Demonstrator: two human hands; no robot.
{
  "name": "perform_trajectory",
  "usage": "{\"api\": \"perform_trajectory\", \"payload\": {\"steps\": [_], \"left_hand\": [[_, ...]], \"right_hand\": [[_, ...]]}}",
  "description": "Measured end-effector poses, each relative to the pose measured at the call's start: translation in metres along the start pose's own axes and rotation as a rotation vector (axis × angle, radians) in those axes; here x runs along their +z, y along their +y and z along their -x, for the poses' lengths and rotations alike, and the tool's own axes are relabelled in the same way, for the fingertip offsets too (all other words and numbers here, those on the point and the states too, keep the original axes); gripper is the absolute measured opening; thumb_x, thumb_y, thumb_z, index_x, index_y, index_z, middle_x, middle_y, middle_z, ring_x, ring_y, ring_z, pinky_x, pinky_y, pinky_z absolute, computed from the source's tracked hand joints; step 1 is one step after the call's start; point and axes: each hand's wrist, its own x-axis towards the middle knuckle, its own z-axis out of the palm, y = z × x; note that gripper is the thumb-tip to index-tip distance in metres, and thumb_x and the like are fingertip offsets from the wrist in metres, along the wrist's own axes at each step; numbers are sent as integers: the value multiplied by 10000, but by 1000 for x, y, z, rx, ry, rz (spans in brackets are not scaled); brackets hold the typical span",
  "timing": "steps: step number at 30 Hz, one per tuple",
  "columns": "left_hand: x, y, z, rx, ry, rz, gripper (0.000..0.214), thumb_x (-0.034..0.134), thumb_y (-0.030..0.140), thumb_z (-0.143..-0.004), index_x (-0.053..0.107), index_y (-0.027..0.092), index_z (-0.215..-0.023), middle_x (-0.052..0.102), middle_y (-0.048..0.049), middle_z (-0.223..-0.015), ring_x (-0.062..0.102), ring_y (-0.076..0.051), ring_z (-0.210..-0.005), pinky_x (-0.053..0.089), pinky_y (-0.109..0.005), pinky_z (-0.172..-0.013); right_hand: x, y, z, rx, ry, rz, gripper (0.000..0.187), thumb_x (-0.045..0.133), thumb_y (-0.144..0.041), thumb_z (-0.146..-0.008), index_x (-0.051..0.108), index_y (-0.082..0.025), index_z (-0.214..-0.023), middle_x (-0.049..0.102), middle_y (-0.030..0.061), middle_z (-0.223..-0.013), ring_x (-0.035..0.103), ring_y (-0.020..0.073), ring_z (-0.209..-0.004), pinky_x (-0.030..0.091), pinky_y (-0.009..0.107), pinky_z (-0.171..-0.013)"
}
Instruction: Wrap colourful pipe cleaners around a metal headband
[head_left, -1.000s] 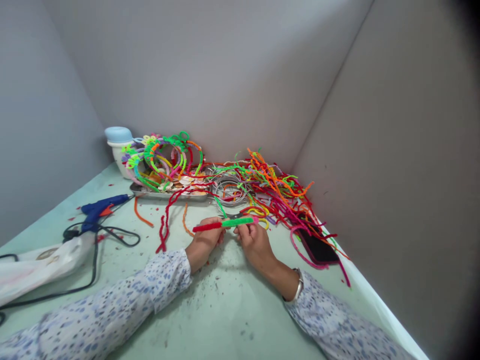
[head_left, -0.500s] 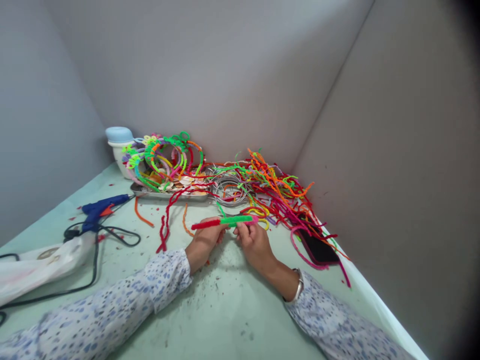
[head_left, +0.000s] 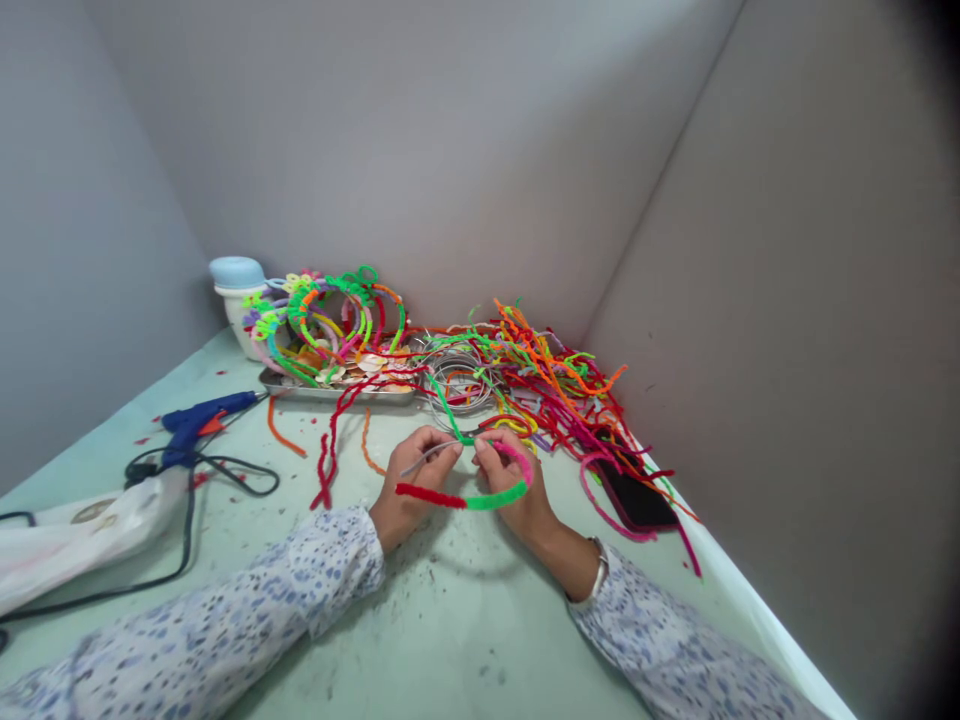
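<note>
Between my two hands is a curved headband [head_left: 496,498], wrapped in red, green and pink fuzzy pipe cleaner, with one bare grey end showing by my left fingers. A loose green pipe cleaner [head_left: 444,402] sticks up and away from the band where my fingertips meet. My left hand [head_left: 411,480] pinches the band near its bare end. Close beside it, my right hand [head_left: 517,490] is closed on the wrapped part by the green strand. The curve of the band hangs toward me, below the fingertips.
At the back, finished-looking colourful headbands [head_left: 330,310] rest on a metal tray [head_left: 337,395] beside a white bottle [head_left: 238,305]. Wire hoops [head_left: 459,385] and a pipe cleaner heap [head_left: 555,370] lie right of it, with a phone [head_left: 637,495]. A blue glue gun [head_left: 199,425] and plastic bag [head_left: 97,530] are left.
The headband has turned in my hands: its wrapped curve now swings down toward me, and its bare grey end shows. Both hands stay in nearly the same place.
</note>
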Motion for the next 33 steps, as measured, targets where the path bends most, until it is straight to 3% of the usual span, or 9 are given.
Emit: {"api": "perform_trajectory", "payload": {"steps": [11,14,16,33], "left_hand": [[-1,11,4,295,109,-160,98,641,265,-801,593,179,-808,544,9,-777,519,-112,-662,414,-218,-572],[-2,13,4,387,100,-201,9,617,190,-814,618,189,-823,538,8,-786,530,-111,-688,421,-215,-589],[-2,13,4,428,79,-227,62,600,156,-823,645,195,-840,545,1,-794,538,-115,-708,429,-219,-608],[-5,7,2,452,35,-257,154,595,159,-844,688,220,-951,557,-16,-835,542,-111,-678,434,-221,-570]], "right_hand": [[0,-1,0,79,-36,-192,201,527,-396,-881,571,-204,-837,573,-23,-665,523,112,-562,422,223,-523],[-1,-1,0,94,-59,-232,205,531,-403,-879,569,-205,-840,572,-25,-664,513,104,-550,414,215,-507],[-1,-1,0,102,-59,-247,209,535,-405,-876,570,-203,-834,572,-25,-658,510,102,-547,411,211,-499],[-1,-1,-1,155,-78,-322,200,561,-396,-855,553,-202,-807,562,-35,-637,501,89,-511,385,189,-437]]}}
